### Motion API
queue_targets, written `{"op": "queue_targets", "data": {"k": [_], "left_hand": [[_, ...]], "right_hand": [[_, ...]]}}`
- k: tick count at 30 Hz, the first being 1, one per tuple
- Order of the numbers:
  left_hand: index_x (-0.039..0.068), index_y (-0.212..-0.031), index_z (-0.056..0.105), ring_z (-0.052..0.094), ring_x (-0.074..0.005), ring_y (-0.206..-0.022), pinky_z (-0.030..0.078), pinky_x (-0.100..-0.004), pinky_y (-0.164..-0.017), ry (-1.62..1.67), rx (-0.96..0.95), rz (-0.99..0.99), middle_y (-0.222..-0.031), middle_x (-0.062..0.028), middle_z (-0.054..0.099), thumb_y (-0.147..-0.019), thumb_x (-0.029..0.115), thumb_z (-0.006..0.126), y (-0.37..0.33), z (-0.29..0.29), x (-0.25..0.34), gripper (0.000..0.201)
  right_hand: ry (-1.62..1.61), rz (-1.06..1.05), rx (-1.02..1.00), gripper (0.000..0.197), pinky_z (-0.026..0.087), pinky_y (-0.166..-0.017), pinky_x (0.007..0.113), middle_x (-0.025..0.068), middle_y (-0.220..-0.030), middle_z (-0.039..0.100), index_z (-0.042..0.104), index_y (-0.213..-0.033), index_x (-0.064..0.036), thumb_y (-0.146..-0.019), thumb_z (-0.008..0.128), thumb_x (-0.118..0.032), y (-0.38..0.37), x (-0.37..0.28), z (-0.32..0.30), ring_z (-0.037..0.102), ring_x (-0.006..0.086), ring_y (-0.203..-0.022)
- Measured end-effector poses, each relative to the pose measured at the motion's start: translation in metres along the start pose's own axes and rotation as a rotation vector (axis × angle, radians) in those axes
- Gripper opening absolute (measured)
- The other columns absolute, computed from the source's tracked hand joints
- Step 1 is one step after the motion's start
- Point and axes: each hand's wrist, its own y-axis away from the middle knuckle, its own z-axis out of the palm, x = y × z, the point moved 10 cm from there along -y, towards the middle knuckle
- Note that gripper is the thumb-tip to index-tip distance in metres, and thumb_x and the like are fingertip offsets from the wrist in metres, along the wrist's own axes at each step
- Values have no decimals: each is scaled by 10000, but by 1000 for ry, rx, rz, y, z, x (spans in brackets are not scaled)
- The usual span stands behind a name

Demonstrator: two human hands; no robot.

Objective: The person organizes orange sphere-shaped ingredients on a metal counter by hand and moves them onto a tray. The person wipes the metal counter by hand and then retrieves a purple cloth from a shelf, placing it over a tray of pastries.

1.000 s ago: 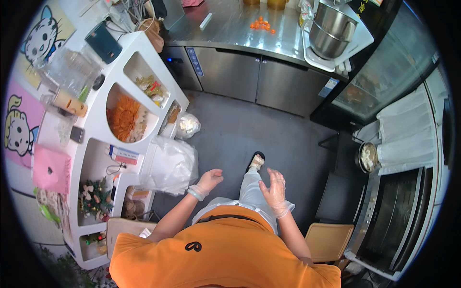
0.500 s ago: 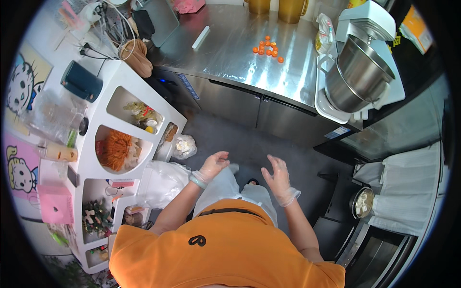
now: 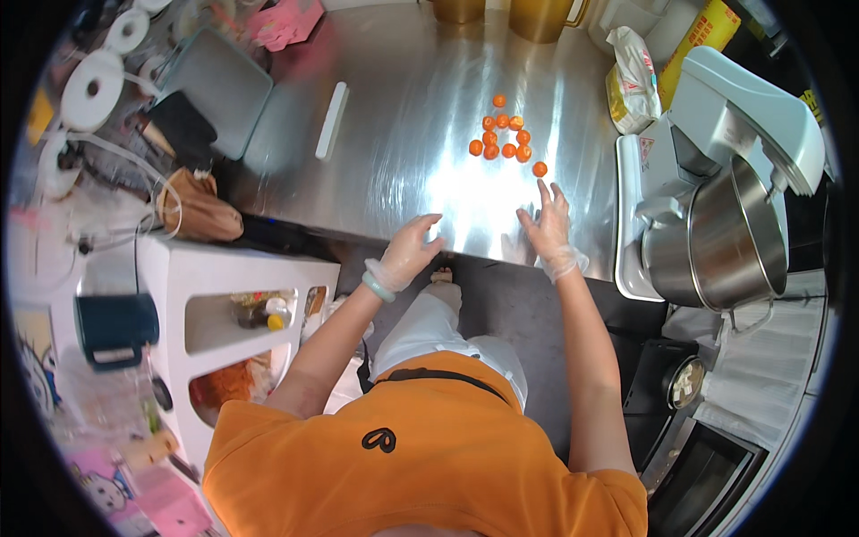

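- Both grips are loose and holding nothing: the left hand [image 3: 407, 252] has its gloved fingers spread and slightly curled right at the near edge of the steel desk [image 3: 394, 134], and the right hand [image 3: 548, 225] is flat-ish, fingers fanned out and pointing away from the person.
- Both hands wear thin clear gloves, and there's a pale green bracelet [image 3: 378, 287] on the left wrist.
- Right fingertips sit just short of the closest little orange ball [image 3: 540, 168], near it but not touching as far as I can tell.
- That ball lies a bit apart from the cluster of small orange balls [image 3: 503, 141], which is bunched together on the desk beyond the right hand.
- Stand mixer [image 3: 716, 170] with a big steel bowl [image 3: 729, 237] sits at the right end of the desk, well off from the hands.
- White flat stick-shaped thing [image 3: 332, 120] lies on the desk to the left, with a grey tray [image 3: 219, 85] just past it.
- Left of the desk stands a white shelf unit [image 3: 250, 268] with cubbies of small stuff, too blurry to name.
- Person wears an orange shirt [image 3: 420, 456].
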Motion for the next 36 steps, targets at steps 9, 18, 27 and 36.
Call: {"op": "queue_targets", "data": {"k": [9,18,27,36], "left_hand": [[-42,-1237,459,517,-338,-1068,425,-405,-897,-470,-177,165,-1147,-185,541,-763,208,673,-187,35,21,577],[-45,-1265,421,542,-302,-966,460,-390,-801,-583,-175,82,-1034,-160,548,-702,280,732,-232,71,-15,720],[53,-1190,488,541,-306,-932,468,-401,-771,-598,-158,156,-1013,-141,543,-712,228,705,-243,82,-18,554],[72,-1253,453,535,-295,-909,456,-404,-761,-634,-163,175,-996,-141,531,-749,249,666,-234,75,-9,575]], "right_hand": [[176,126,-64,784,309,-988,491,222,-1345,347,322,-1393,-185,-727,716,-311,-86,40,69,350,371,-1235],[189,140,43,615,332,-927,465,161,-1282,413,446,-1308,-171,-757,692,-290,-100,20,73,414,315,-1135],[400,-27,-14,510,398,-771,381,101,-1175,478,483,-1266,-211,-808,629,-379,-122,22,86,501,228,-917],[329,-177,-4,375,409,-655,344,64,-870,514,542,-1122,-116,-800,629,-286,-128,9,90,526,210,-767]]}}
